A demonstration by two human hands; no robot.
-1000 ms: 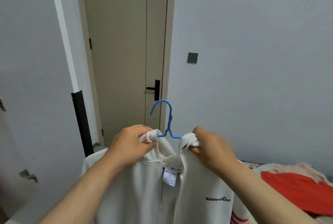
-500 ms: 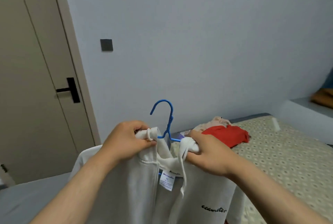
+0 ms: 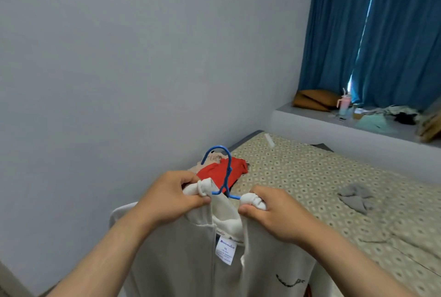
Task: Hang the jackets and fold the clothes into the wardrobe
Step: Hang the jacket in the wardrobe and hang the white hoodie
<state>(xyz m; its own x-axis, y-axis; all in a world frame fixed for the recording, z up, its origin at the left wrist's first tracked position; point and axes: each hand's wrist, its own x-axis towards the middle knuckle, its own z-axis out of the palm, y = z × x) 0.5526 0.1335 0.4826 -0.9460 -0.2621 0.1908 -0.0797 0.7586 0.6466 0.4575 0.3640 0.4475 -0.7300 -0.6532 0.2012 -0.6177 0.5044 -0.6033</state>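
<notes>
1. While both hands hold it up, the jacket hangs at 6 o'clock in the view. It is already on a blue hanger, whose hook stands upright between the two fists.
2. The left hand has fingers and thumb curled tight round a bunched roll of collar at the hook's 9 o'clock. The right hand clenches a matching roll at the hook's 3 o'clock. Neither hand has a finger free.
3. The jacket's inner side faces the person, open at the neck, with a white label just below the collar. Its lower part runs off the bottom edge.
4. A red garment lies on the bed behind the hook, at 12 o'clock from the hands. A grey cloth lies on the bed at their 3 o'clock, well apart. Both look like clothes still to fold.
5. The step in hand seems to be settling the jacket's shoulders on the hanger before it is hung. The wardrobe is not in view, so hanging is not yet done and the task looks to be at an early stage.
6. The next move calls for turning toward the wardrobe and shifting one grip to the hanger's neck. The hook then has to go over the rail while the bunched fabric is kept from sliding off the thin arms.
</notes>
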